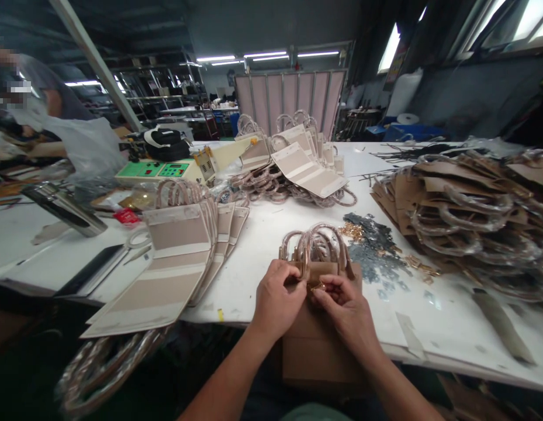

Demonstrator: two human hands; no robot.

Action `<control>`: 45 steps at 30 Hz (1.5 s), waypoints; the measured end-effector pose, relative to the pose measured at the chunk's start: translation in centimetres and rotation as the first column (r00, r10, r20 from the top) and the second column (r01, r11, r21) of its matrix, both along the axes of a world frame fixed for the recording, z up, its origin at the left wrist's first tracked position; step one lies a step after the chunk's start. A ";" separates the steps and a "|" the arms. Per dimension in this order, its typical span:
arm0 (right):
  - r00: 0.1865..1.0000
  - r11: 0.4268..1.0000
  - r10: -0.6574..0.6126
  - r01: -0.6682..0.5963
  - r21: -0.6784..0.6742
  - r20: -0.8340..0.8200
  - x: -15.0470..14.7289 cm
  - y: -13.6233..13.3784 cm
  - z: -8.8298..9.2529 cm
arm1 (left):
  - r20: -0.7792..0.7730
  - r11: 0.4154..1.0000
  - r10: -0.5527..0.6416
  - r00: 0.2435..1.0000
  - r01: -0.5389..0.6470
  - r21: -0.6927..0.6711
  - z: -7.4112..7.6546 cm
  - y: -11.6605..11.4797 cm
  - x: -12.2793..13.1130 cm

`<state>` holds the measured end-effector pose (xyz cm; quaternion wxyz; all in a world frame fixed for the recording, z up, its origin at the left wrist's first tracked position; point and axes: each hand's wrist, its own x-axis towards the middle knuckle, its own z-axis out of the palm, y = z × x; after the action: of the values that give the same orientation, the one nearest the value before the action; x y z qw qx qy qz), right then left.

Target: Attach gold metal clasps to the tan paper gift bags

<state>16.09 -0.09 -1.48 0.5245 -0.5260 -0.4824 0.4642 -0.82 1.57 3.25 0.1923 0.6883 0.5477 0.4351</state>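
A brown bag panel (321,339) with plastic-wrapped handles (326,234) hangs over the table's front edge before me. My left hand (280,298) is closed on the panel's upper part, just below a handle. Close to its right, my right hand (345,304) pinches a small gold metal fitting (317,287) against the panel. The fingers partly cover the fitting, so its exact shape is hidden. Beyond the hands, a heap of gold fittings (353,231) lies beside many small dark and clear flat pieces (372,242).
Beige bag panels with wrapped handles (179,257) stand at left, overhanging the edge. More beige panels (315,166) lie at the back. Brown panels (464,204) are piled right, near a dark bar (503,327). A steel flask (65,210) and a green-faced machine (166,169) stand left; a person (52,88) is behind.
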 end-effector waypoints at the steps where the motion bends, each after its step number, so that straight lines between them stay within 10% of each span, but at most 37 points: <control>1: 1.000 1.000 0.005 -0.005 -0.008 0.025 0.0 0.0 0.0 | 0.048 1.000 -0.017 0.999 0.018 -0.017 0.0 -0.1 0.0; 13: 0.998 0.999 -0.053 0.053 -0.009 0.046 -0.4 -0.4 0.9 | 0.254 0.989 0.145 0.956 -0.140 -0.037 -1.6 -1.5 0.9; 25: 0.945 0.978 -0.102 0.038 0.203 0.312 -1.8 -0.3 3.0 | 0.783 0.914 0.264 0.563 0.113 -0.390 -0.2 -2.5 -0.2; 45: 0.904 0.941 -0.165 0.024 0.338 0.394 -2.4 0.0 3.2 | 0.690 0.952 0.095 0.717 0.138 -0.274 0.6 -3.2 0.3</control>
<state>13.70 -0.11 1.75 0.5110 -0.5421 -0.6265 0.2292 -0.53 -1.66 3.84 0.4933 0.4421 0.4874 0.5689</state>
